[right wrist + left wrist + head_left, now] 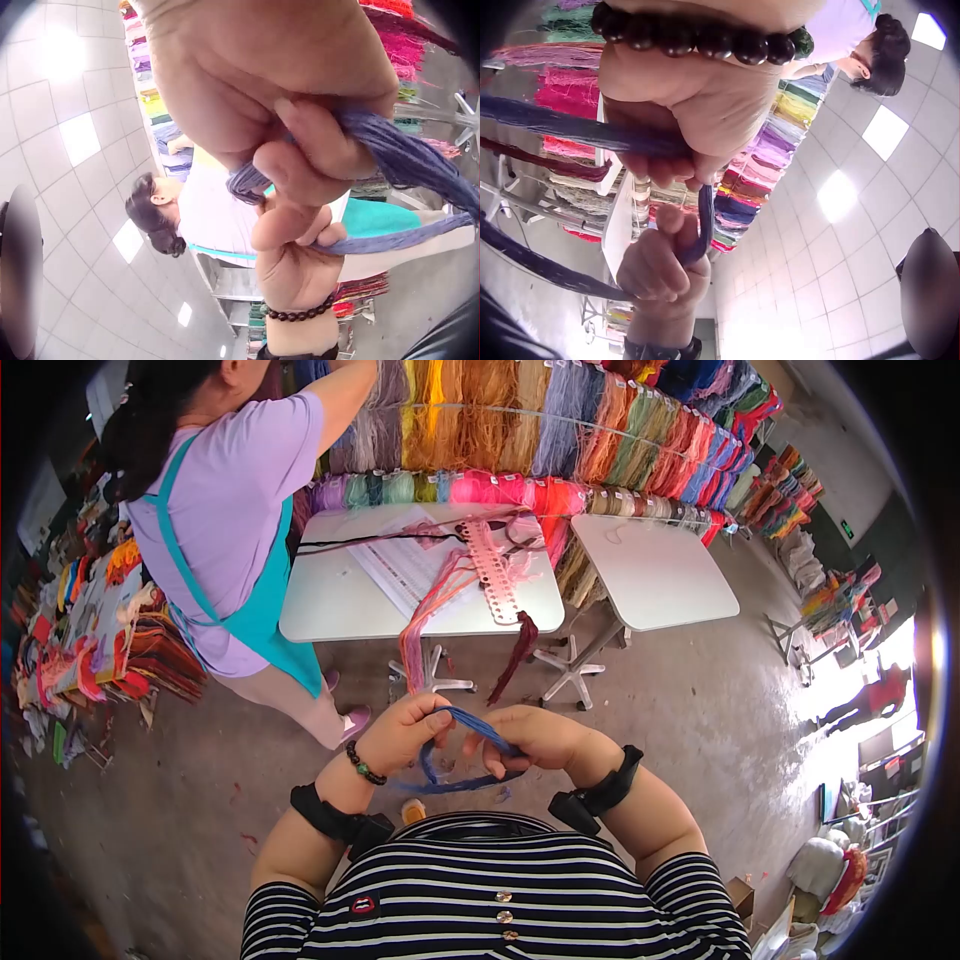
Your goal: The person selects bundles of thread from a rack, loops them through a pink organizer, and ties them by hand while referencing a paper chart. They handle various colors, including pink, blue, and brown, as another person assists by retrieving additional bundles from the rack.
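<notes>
A loop of blue yarn [481, 727] hangs between my two hands in front of the striped shirt. My left hand [405, 728], with a dark bead bracelet above it, pinches the yarn between thumb and fingers. To its right, my right hand [548, 738] has its fingers curled round the same yarn. The right wrist view shows the blue strands [412, 161] coming out on both sides of my curled right fingers [319, 142]. From the left wrist camera, a strand [707, 214] runs from the left fingertips to my right hand [660, 262]. The loop's lower part sags below both hands.
Ahead stands a white table [350, 605] bearing a pink holed strip [487, 572], paper sheets and pink and dark red yarn. A second white table [660, 575] is to its right. Colourful yarn racks [480, 420] line the back. A person in a teal apron [265, 625] stands left.
</notes>
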